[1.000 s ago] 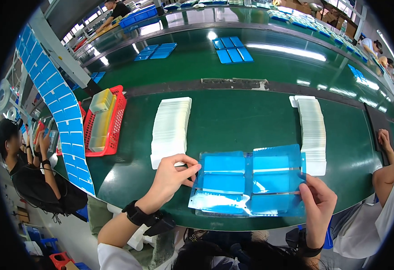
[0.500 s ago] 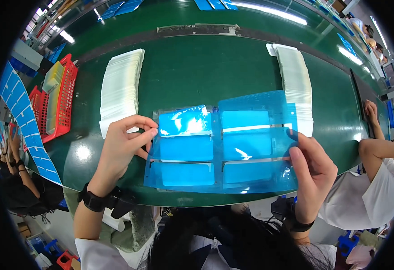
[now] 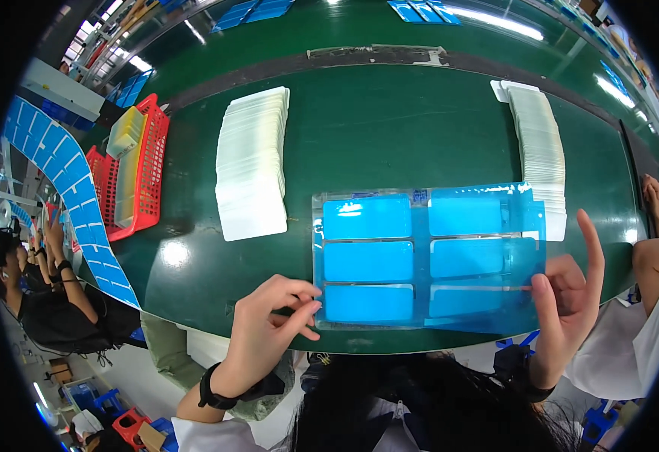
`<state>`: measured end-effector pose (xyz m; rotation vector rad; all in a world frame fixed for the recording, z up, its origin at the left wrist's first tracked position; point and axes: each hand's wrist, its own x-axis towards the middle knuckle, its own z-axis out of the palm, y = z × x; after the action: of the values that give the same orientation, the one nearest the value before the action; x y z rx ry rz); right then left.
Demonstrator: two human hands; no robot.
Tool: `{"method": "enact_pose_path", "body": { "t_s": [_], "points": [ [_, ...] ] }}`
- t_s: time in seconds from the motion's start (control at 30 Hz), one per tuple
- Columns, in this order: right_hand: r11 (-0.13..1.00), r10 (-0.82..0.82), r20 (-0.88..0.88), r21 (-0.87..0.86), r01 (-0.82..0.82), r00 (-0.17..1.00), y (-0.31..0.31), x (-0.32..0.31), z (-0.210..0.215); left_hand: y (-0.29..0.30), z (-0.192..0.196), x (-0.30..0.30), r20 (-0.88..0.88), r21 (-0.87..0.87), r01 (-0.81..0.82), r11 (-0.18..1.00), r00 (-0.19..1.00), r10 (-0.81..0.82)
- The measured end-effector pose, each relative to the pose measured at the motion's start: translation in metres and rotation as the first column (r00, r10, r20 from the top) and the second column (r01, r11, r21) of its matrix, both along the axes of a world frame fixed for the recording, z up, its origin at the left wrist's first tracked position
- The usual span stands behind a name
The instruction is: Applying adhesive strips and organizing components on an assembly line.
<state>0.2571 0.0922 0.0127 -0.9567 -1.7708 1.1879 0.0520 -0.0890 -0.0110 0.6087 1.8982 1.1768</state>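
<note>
A clear sheet with several bright blue rectangles [image 3: 368, 261] lies at the near edge of the green table. Over its right half sits a see-through blue film [image 3: 521, 260], reaching past the rectangles. At the sheet's lower left edge, my left hand [image 3: 273, 316] is closed, with thumb and fingertips pinched on the edge. My right hand [image 3: 569, 309] is at the film's right edge. Its thumb presses on the edge with curled fingers behind, while the index finger points up, off the film.
Long rows of white cards stand beyond the sheet, one left [image 3: 253, 162] and one right [image 3: 539, 151]. A red basket [image 3: 151, 169] with yellowish blocks is at the left, beside a hanging blue strip [image 3: 81, 200]. A co-worker's hand [image 3: 652, 200] is at the right.
The view has shifted, so the table things sit further right. My left hand has moved from the sheet's upper left to its lower left. The film has flattened, and my right index finger has lifted.
</note>
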Motion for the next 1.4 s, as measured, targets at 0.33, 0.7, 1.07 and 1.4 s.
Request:
{"method": "enact_pose_path", "body": {
  "t_s": [0.33, 0.7, 1.07, 1.4],
  "points": [
    [0.999, 0.028, 0.026, -0.016, -0.027, 0.999, 0.000, -0.003, 0.004, -0.006, 0.008, -0.004, -0.562, -0.083, 0.340, 0.937, 0.760, -0.326],
    [0.684, 0.120, 0.571, 0.546, -0.485, 0.812, 0.025, 0.022, 0.008, 0.005, 0.018, -0.016, -0.850, -0.370, 0.716, 0.592, -0.003, -0.527],
    [0.161, 0.471, 0.744, 0.456, -0.875, 0.474, 0.012, -0.023, -0.011, 0.045, 0.010, -0.001, -0.887, -0.228, 0.870, 0.436, -0.001, -0.462],
    [0.127, 0.425, 0.799, 0.412, -0.902, 0.424, 0.061, -0.025, -0.007, 0.049, 0.018, -0.042, -0.850, -0.400, 0.794, 0.458, -0.135, -0.509]
  ]
}}
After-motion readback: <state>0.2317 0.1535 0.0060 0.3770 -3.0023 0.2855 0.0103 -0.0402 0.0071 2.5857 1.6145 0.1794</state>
